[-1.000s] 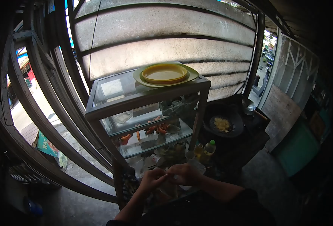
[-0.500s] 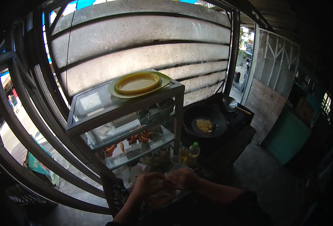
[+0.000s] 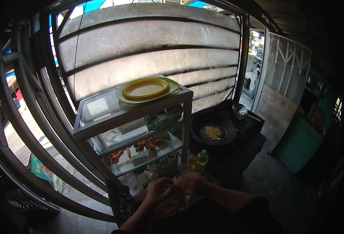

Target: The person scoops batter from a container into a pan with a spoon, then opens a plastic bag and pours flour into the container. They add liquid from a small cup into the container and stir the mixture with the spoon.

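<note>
**Cooking stn.: layout & grip status**

Panel wall (image 3: 148,43): lg., pale, horiz. slats; spans rear of stn.

Display case (image 3: 135,116): in front of panel wall; glass panes, grey frame.

Bench (image 3: 245,150): dark, to R of display case.

Wok (image 3: 229,125): dark, on bench, R of display case; yellow food (image 3: 214,132) sits near ctr. of its bowl.

Oval plate (image 3: 173,86): pale green, on top of display case, w/ yellow dish (image 3: 146,88) stacked on it.

L hand (image 3: 159,190) & R hand (image 3: 193,183): low, at front of display case, side by side. Fingers of both are curled; fingertips meet or nearly meet at ctr. Grip status, L & R: bent inward; can't tell if either pinches an item, as view is dark & sm.

Pale crumpled item (image 3: 137,190): just L of L hand; type unclear.

Bottle (image 3: 202,160): upright, green cap, beyond R hand & apart from it; a shorter container w/ amber liquid (image 3: 192,161) stands adj., on its L side.

Cup (image 3: 183,168): clear, just beyond R hand, nr. the amber container.

Orange-red pieces (image 3: 146,143): grouped on glass shelf (image 3: 150,159) inside display case; a few lie apart toward L end.

Pale spot (image 3: 174,181): very sm., btwn. the fingertips; ID not readable.
</note>
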Motion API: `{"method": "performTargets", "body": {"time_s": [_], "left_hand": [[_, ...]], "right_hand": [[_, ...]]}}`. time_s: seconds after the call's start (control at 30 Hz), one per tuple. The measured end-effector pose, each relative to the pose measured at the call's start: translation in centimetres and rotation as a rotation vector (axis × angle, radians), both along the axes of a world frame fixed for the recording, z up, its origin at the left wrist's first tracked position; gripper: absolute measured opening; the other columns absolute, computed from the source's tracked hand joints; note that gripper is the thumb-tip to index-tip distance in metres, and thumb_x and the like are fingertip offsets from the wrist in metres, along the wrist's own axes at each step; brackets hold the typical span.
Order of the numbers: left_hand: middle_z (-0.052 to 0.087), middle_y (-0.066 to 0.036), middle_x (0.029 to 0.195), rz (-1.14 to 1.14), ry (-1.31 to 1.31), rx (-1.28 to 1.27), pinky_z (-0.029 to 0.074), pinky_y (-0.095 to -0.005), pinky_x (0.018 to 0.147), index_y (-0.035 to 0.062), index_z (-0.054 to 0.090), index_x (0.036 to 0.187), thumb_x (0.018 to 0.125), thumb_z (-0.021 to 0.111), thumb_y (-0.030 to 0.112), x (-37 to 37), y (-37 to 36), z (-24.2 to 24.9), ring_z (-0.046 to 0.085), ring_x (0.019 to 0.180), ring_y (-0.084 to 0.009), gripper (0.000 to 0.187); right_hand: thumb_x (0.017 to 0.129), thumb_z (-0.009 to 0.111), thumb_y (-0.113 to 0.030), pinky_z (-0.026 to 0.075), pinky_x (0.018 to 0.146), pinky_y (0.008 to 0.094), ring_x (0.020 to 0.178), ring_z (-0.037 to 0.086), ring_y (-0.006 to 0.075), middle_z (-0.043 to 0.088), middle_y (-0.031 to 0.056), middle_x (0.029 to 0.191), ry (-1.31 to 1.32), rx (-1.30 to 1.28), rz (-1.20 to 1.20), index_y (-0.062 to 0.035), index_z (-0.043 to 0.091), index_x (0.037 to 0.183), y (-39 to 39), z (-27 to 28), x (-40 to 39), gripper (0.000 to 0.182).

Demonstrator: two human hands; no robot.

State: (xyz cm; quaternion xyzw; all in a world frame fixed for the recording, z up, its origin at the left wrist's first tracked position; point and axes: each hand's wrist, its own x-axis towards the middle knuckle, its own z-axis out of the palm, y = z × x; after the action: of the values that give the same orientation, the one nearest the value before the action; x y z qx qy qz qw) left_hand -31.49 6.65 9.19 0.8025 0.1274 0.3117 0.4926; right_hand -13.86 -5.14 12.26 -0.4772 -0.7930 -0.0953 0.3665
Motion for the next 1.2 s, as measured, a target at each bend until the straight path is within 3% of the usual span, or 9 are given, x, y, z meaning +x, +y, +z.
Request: {"method": "performTargets", "body": {"time_s": [0.13,0.4,0.6,0.7,0.87,1.0,1.2], "left_hand": [[0.069,-0.013,0.087,0.030,-0.044,-0.001,0.056,-0.0334,0.073,0.0003,0.065,0.096,0.081,0.071,0.017,-0.9,0.9,-0.8,0.071,0.082,-0.0221,0.023],[0.069,-0.009,0.076,0.158,0.063,0.001,0.053,-0.0296,0.068,-0.0003,0.066,0.087,0.081,0.071,0.020,-2.3,0.9,0.8,0.069,0.079,-0.0154,0.021],[0.068,-0.008,0.075,0.152,0.102,-0.140,0.051,-0.0275,0.068,-0.0023,0.068,0.089,0.086,0.071,0.028,-2.0,2.2,0.5,0.066,0.074,-0.0122,0.030],[0.069,-0.007,0.077,0.128,0.235,-0.109,0.050,-0.0268,0.068,-0.0022,0.069,0.092,0.087,0.072,0.029,-1.9,2.8,0.5,0.065,0.074,-0.0111,0.032],[0.070,-0.007,0.082,-0.148,0.204,-0.255,0.051,-0.0274,0.070,-0.0017,0.070,0.095,0.083,0.076,0.024,-2.3,4.5,1.1,0.065,0.078,-0.0095,0.029],[0.070,-0.006,0.082,-0.167,0.210,-0.160,0.052,-0.0272,0.071,-0.0021,0.070,0.095,0.082,0.075,0.021,-2.3,4.7,1.8,0.065,0.077,-0.0094,0.027],[0.072,-0.007,0.088,-0.081,0.246,-0.060,0.054,-0.0273,0.077,-0.0025,0.070,0.098,0.081,0.073,0.013,-2.4,3.8,2.9,0.068,0.083,-0.0113,0.023]], "right_hand": [[0.079,0.075,-0.015,0.054,0.056,0.0328,0.070,0.068,0.0215,0.065,0.0058,0.081,0.175,-0.026,0.047,-0.0090,0.063,0.098,1.4,-0.5,-1.0,0.023],[0.080,0.075,-0.016,0.056,0.070,0.0352,0.080,0.071,0.0250,0.071,0.0082,0.089,0.388,-0.179,0.046,-0.0079,0.066,0.099,2.6,-0.7,-2.4,0.022],[0.081,0.074,-0.017,0.056,0.071,0.0350,0.081,0.071,0.0251,0.070,0.0098,0.089,0.374,-0.293,0.066,-0.0053,0.066,0.096,3.5,0.6,-1.8,0.021],[0.080,0.075,-0.018,0.056,0.069,0.0350,0.080,0.070,0.0257,0.069,0.0103,0.087,0.294,-0.187,0.028,-0.0055,0.066,0.096,3.9,-0.6,-1.5,0.021],[0.081,0.073,-0.018,0.054,0.062,0.0365,0.074,0.068,0.0271,0.065,0.0097,0.083,0.208,-0.145,0.026,-0.0053,0.063,0.099,3.3,-0.9,-1.5,0.024],[0.083,0.070,-0.018,0.052,0.054,0.0386,0.065,0.066,0.0284,0.059,0.0094,0.076,0.118,-0.108,0.062,-0.0057,0.057,0.100,3.4,-0.4,-1.6,0.024],[0.081,0.070,-0.018,0.052,0.053,0.0390,0.062,0.065,0.0284,0.059,0.0096,0.076,0.055,-0.117,0.053,-0.0050,0.056,0.098,3.6,0.1,-1.5,0.025]]}}
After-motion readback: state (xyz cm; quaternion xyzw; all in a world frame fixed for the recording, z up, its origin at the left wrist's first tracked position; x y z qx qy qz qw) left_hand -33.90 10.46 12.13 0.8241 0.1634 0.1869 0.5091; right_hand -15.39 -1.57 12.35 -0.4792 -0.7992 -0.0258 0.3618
